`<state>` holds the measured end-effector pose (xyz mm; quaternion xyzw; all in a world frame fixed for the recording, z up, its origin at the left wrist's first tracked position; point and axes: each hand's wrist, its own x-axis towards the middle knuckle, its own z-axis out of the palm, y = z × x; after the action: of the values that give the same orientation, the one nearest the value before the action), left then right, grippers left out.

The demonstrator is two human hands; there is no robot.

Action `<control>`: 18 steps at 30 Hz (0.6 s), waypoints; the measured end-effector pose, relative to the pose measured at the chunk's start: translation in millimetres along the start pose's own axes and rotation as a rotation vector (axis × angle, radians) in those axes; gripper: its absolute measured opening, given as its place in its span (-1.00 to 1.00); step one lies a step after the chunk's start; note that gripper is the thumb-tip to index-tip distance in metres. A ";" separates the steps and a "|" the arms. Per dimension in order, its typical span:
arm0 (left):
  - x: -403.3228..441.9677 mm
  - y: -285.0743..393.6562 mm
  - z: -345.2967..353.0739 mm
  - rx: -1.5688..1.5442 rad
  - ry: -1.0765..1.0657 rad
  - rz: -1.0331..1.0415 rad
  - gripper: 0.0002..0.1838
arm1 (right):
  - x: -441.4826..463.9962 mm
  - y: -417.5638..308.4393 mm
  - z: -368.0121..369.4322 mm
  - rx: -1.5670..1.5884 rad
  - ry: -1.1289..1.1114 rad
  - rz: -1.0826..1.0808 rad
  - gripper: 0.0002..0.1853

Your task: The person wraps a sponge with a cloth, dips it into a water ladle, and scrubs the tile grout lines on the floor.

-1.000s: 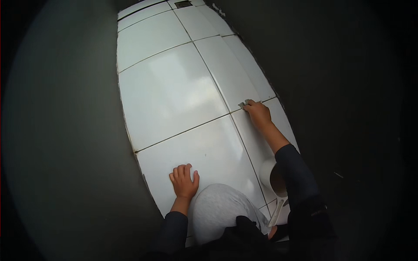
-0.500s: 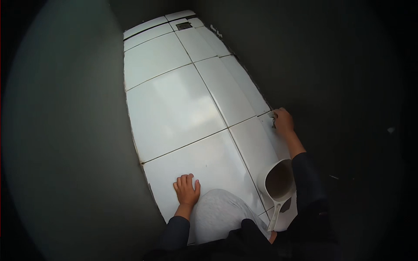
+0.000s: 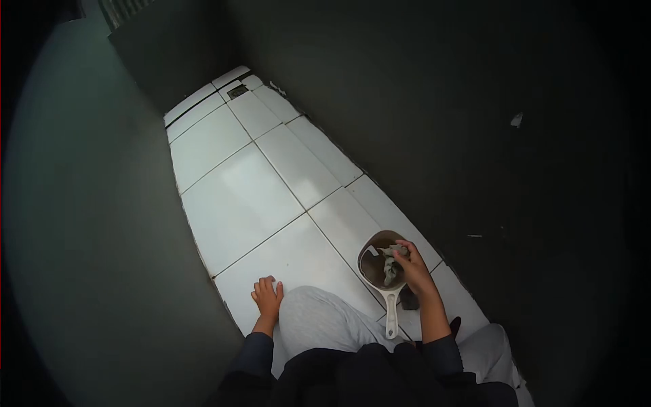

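A white, long-handled water dipper (image 3: 392, 313) stands on the tiles before my right knee, with brownish liquid inside. My right hand (image 3: 414, 266) reaches over its rim, fingers pinched on a pale, crumpled cloth (image 3: 390, 268) that hangs into the dipper. The cloth's lower part lies in or at the liquid. My left hand (image 3: 268, 296) rests on the white tiled floor (image 3: 234, 197), beside my left knee, with fingers apart and nothing in them. Beside the dipper, partly behind my right wrist, is a dark patch or object (image 3: 409, 299) that I cannot make out.
Dark grey walls (image 3: 81, 224) flank the narrow tiled strip on both sides. A small floor drain (image 3: 237, 91) sits at the far end. My knees, in grey trousers (image 3: 315, 315), are on the tiles.
My right hand has moved from the floor's right edge back to the dipper, bringing the cloth into it. My left hand stays on the tiles. The view has shifted.
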<state>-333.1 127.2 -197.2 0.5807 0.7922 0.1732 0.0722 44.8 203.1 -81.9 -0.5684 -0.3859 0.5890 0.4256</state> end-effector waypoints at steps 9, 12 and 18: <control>31.7 159.2 -71.9 -0.616 -0.088 0.093 -0.73 | -6.5 28.1 21.5 -1.086 -0.002 -0.239 -0.42; -6.0 208.5 -58.3 -0.700 -0.208 0.288 -0.79 | -8.7 6.5 28.9 -1.108 0.013 -0.165 -0.58; -2.8 206.6 -37.8 -0.755 -0.152 0.335 -0.65 | -6.8 20.7 29.2 -1.179 0.124 -0.556 -0.62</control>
<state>-159.3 172.2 -88.2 0.6454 0.5601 0.4176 0.3089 14.3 190.5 -97.4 -0.6184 -0.7515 0.1129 0.2005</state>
